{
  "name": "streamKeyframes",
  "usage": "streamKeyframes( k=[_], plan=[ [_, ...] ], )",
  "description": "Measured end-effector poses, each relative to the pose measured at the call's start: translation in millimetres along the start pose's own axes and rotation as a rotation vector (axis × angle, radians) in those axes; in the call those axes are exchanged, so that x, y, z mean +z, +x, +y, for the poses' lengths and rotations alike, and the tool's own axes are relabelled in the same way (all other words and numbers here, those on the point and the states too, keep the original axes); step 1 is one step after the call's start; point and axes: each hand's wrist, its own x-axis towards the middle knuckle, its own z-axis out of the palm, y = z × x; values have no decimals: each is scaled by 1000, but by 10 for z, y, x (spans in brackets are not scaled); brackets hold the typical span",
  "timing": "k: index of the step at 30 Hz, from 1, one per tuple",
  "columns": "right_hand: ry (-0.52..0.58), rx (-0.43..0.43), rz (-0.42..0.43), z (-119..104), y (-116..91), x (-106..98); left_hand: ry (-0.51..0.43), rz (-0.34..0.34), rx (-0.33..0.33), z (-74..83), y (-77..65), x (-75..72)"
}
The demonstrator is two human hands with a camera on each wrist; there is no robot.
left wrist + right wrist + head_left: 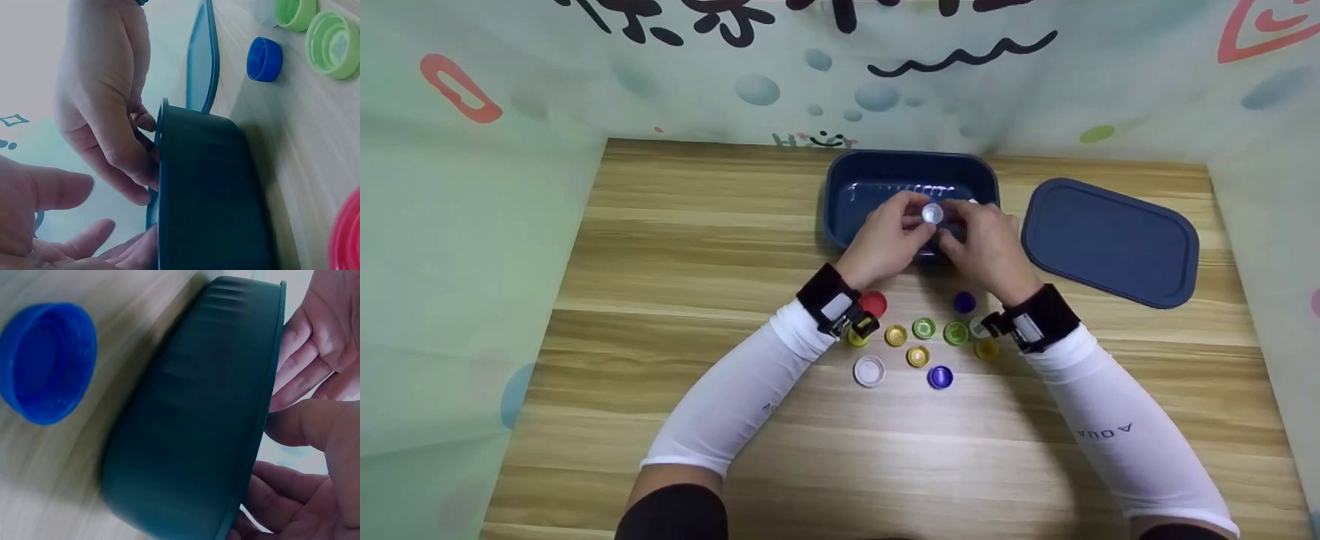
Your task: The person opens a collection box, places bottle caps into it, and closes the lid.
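A small white bottle cap (pixel 932 214) shows between the fingertips of both hands, above the dark blue box (pixel 834 199). My left hand (pixel 889 236) reaches over the box's near rim; in the left wrist view its thumb (pixel 64 189) and fingers stand apart. From the other side comes my right hand (pixel 992 241), its fingers bent at the rim and its thumb (pixel 292 421) apart from them in the right wrist view. I cannot tell which hand bears the cap. The box's near wall (pixel 197 399) hides some fingertips in the wrist views.
Several bottle caps lie in front of the box: a red cap (pixel 874 304), a large white cap (pixel 869 371), a blue cap (pixel 940 377), plus green and yellow ones. A dark blue lid (pixel 1110 244) lies right of the box. A printed curtain (pixel 697 97) stands behind the table.
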Motion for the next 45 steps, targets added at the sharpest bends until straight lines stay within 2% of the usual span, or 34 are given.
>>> streamKeyframes(
  k=[4, 9, 12, 15, 19, 23, 27, 31, 38, 45],
  plan=[
    [10, -55, 11, -34, -70, 9, 33, 39, 49, -18, -45, -35],
    [29, -236, 46, -147, -222, 53, 151, 93, 139, -29, -216, -126],
    [35, -323, 31, -219, -311, 102, 207, 92, 185, -53, -346, -195],
    [47, -373, -16, -277, -381, 174, 255, 78, 209, -97, -478, -260],
    [27, -372, -112, -319, -441, 296, 331, 48, 222, -194, -642, -338],
    [-12, -344, -187, -316, -459, 423, 503, 9, 256, -337, -762, -401],
    [-23, -325, -225, -301, -458, 532, 694, -38, 295, -481, -808, -439],
    [-37, -313, -245, -303, -460, 612, 803, -89, 295, -576, -817, -442],
    [-57, -277, -265, -340, -468, 685, 924, -121, 317, -634, -818, -387],
    [-49, -271, -259, -356, -470, 722, 922, -131, 346, -662, -826, -336]
  ],
)
